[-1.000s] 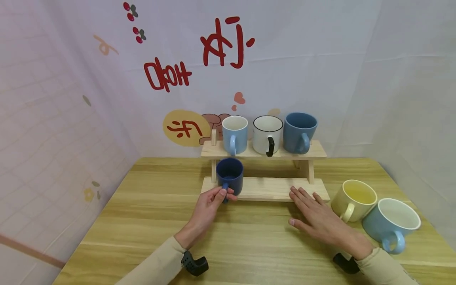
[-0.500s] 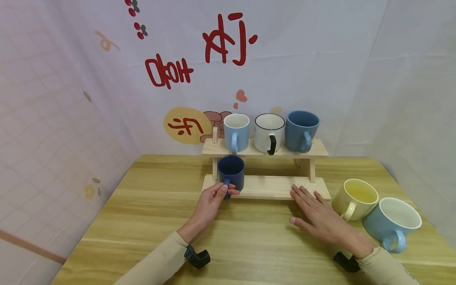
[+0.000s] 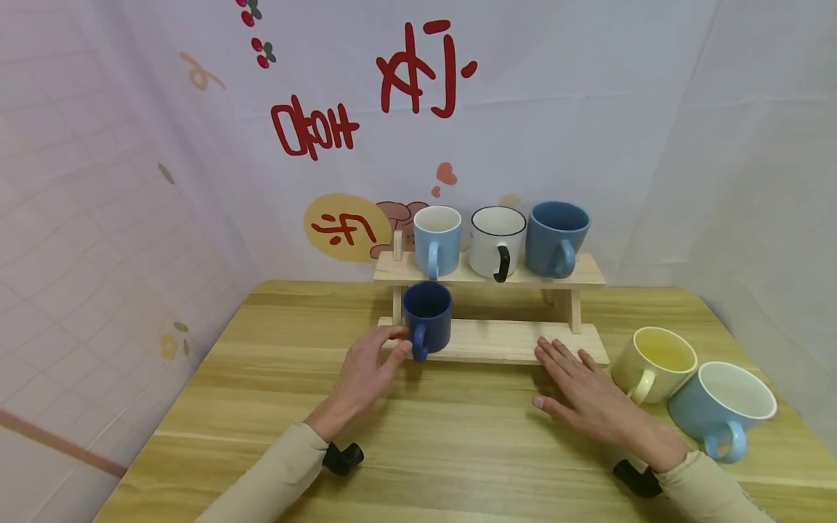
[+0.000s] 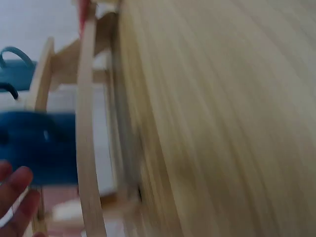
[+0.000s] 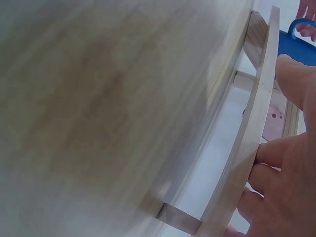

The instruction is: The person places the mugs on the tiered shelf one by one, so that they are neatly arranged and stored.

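A dark blue mug (image 3: 428,319) stands upright at the left end of the wooden rack's lower shelf (image 3: 497,341), its handle toward the front. Just left of that handle is my left hand (image 3: 362,370), thumb and fingers parted and holding nothing; the left wrist view shows its fingertips (image 4: 19,190) near the mug (image 4: 39,148). My right hand (image 3: 588,399) lies flat with its fingertips on the right part of the lower shelf. In the right wrist view the fingers of the right hand (image 5: 291,163) rest along the shelf board (image 5: 247,143).
On the upper shelf (image 3: 464,274) stand a light blue mug (image 3: 438,243), a white mug with a black handle (image 3: 493,250) and a blue mug (image 3: 552,243). A yellow mug (image 3: 644,374) and a wide light blue mug (image 3: 700,410) stand on the table right of the rack.
My left hand has let go of the dark blue mug's handle and drawn back a little to the left. The right hand stays on the shelf. The head view has shifted slightly.
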